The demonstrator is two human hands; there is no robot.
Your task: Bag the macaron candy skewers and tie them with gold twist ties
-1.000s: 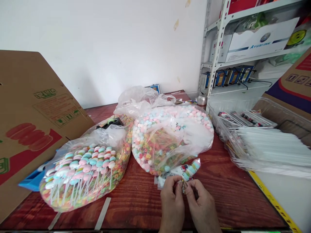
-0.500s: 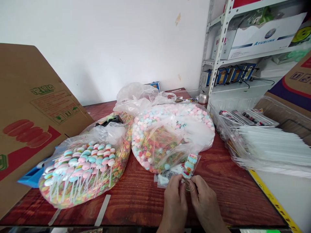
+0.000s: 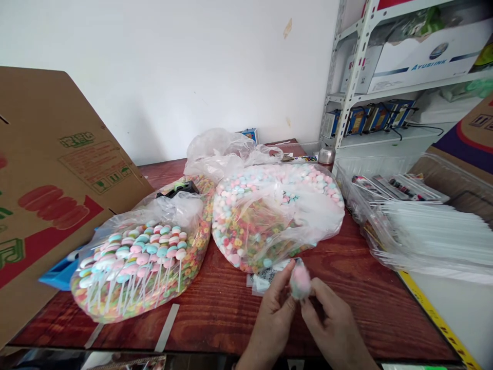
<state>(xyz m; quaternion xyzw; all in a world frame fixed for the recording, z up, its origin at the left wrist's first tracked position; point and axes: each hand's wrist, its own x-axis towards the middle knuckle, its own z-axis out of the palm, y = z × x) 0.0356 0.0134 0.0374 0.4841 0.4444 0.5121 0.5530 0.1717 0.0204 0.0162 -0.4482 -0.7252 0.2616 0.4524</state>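
Though pinched between left hand (image 3: 274, 314) and right hand (image 3: 334, 322) at lower centre, a blurred pink candy lollipop (image 3: 300, 282), both hands clamped on it: a loosened pinch, so a likely drop onto the red wooden table (image 3: 215, 329).

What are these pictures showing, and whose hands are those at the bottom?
A camera worn on a person's head took these pictures, so you see what that person sees when looking down. Those are the person's own hands. The left hand and right hand hold a pink candy between their fingers. On the wooden table lie a bag of lollipops and a bag of colorful candy. Thin white sticks lie to the right.
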